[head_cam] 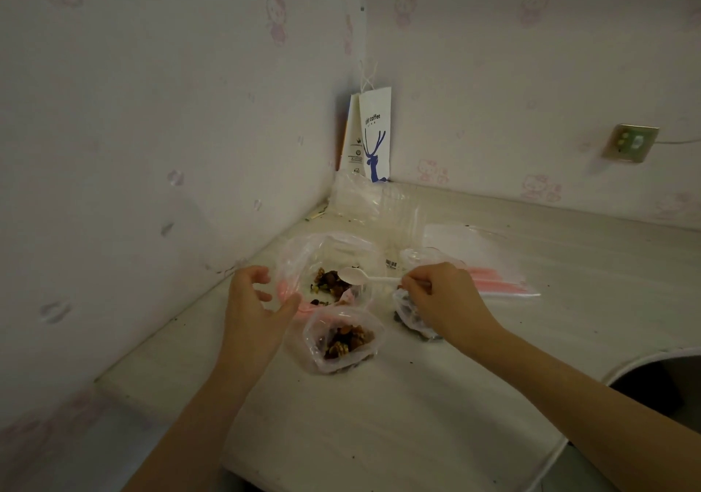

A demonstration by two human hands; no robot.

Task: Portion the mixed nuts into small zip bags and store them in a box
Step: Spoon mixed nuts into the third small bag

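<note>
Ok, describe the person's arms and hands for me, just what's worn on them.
Nothing worn shows. The left hand and right hand are bare: no gloves, no rings visible. The left forearm and right forearm are bare too, with no sleeves, watch or bracelet up to the picture's bottom edge. The dim light hides finer detail.

Paper bag (375, 138) (deer print), wall socket (631, 143)
</note>
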